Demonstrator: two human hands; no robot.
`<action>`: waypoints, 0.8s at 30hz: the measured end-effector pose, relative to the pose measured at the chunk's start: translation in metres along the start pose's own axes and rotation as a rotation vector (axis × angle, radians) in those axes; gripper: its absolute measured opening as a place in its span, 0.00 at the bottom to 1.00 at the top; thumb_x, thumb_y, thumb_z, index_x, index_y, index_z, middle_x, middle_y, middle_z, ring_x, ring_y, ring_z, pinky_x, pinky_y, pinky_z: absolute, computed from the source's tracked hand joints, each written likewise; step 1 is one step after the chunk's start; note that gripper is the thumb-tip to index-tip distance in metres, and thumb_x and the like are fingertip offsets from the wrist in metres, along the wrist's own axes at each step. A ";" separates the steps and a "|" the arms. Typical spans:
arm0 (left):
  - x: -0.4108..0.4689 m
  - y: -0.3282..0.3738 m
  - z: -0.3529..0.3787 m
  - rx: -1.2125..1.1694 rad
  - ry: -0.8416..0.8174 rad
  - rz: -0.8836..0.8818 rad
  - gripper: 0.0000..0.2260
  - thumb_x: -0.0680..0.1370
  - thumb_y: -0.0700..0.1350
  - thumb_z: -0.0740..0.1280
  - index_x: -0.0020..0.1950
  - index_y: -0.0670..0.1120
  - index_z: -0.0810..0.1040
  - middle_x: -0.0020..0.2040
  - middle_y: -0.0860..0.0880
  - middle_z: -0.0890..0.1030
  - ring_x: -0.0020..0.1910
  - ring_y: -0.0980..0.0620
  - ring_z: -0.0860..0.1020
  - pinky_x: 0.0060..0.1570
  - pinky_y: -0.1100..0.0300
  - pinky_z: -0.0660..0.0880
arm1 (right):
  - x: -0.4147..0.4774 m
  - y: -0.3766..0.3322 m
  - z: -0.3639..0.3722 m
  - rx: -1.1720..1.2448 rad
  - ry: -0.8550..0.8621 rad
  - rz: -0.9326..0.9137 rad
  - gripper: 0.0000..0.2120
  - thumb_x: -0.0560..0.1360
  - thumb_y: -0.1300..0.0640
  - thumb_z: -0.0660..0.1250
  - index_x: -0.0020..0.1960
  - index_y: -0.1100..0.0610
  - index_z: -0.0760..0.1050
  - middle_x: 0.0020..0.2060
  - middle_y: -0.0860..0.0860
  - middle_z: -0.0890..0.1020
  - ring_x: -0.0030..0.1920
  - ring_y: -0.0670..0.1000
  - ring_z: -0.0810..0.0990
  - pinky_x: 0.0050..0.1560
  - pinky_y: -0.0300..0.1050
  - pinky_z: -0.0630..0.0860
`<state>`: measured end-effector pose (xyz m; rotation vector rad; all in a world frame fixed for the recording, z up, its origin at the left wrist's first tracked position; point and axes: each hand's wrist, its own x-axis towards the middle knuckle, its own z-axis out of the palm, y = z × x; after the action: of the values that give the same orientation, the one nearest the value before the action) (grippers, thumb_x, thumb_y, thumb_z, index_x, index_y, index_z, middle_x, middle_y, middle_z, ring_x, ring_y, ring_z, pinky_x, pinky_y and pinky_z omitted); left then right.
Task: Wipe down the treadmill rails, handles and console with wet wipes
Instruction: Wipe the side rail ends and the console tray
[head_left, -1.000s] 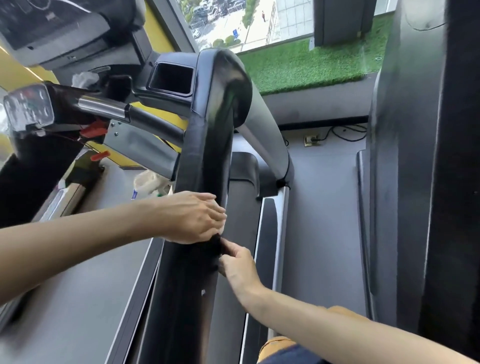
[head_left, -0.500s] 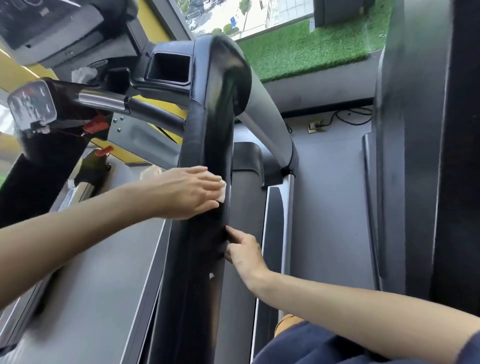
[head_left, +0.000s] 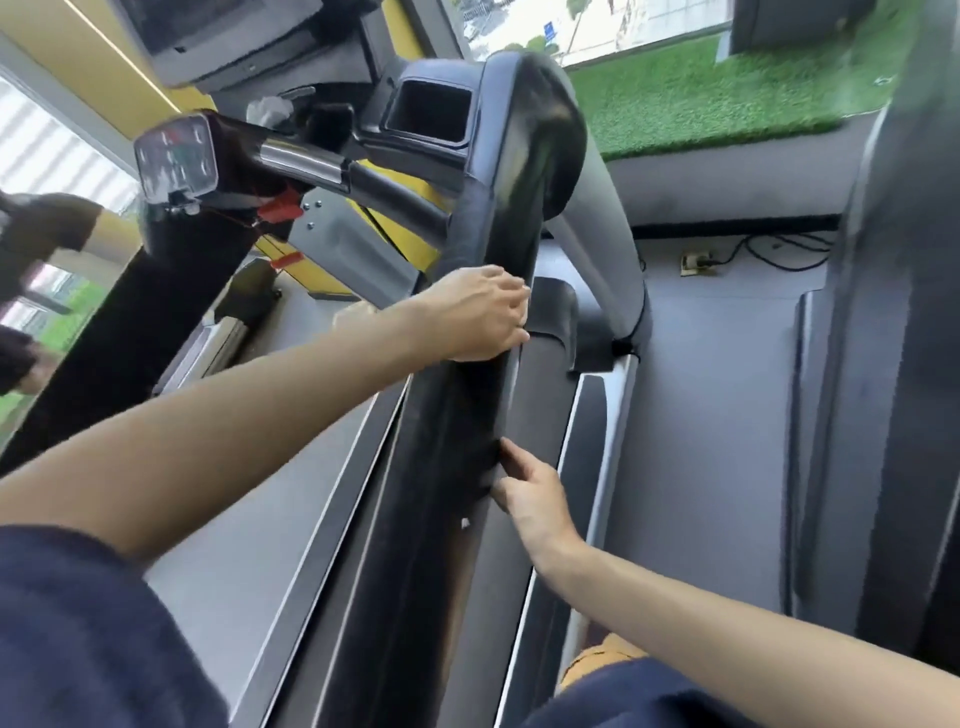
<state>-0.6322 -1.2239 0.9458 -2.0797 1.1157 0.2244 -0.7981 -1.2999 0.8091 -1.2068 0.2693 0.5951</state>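
Saw the black padded treadmill rail (head_left: 441, 493) running up the middle and bending over at the top. Found the left hand (head_left: 480, 317) draped over it partway up, fingers (head_left: 511, 306) pressed together and curled across its top; could not tell whether a wipe lay beneath. Lower down, noted the right hand (head_left: 530, 488) gripping the rail's right edge, thumb along it, other fingers tucked behind.

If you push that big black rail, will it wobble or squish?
Probably no wobble: the black rail is thick and curves into the grey upright. Its matte covering may give slightly under the left hand.
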 end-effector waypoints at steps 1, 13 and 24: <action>0.008 0.008 0.004 0.013 -0.006 -0.023 0.23 0.81 0.52 0.47 0.54 0.45 0.81 0.54 0.48 0.80 0.57 0.48 0.76 0.59 0.53 0.70 | -0.001 -0.001 -0.001 -0.011 0.006 -0.009 0.34 0.65 0.64 0.58 0.71 0.53 0.70 0.63 0.44 0.77 0.66 0.43 0.73 0.70 0.49 0.68; 0.036 -0.005 -0.014 0.070 -0.241 -0.100 0.17 0.83 0.49 0.52 0.65 0.45 0.74 0.66 0.47 0.73 0.69 0.48 0.67 0.66 0.54 0.64 | -0.006 -0.004 -0.003 -0.040 0.009 -0.030 0.33 0.65 0.64 0.57 0.71 0.54 0.70 0.64 0.45 0.77 0.67 0.44 0.72 0.70 0.49 0.68; 0.054 0.029 -0.032 -0.050 -0.520 -0.104 0.14 0.79 0.40 0.56 0.60 0.48 0.77 0.61 0.50 0.77 0.59 0.47 0.75 0.61 0.55 0.69 | 0.000 -0.008 0.000 0.009 0.024 -0.002 0.33 0.60 0.62 0.54 0.63 0.52 0.78 0.57 0.44 0.82 0.61 0.45 0.77 0.67 0.50 0.71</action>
<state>-0.6282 -1.2904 0.9277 -1.9534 0.6899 0.7021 -0.7937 -1.3020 0.8153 -1.2063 0.2902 0.5775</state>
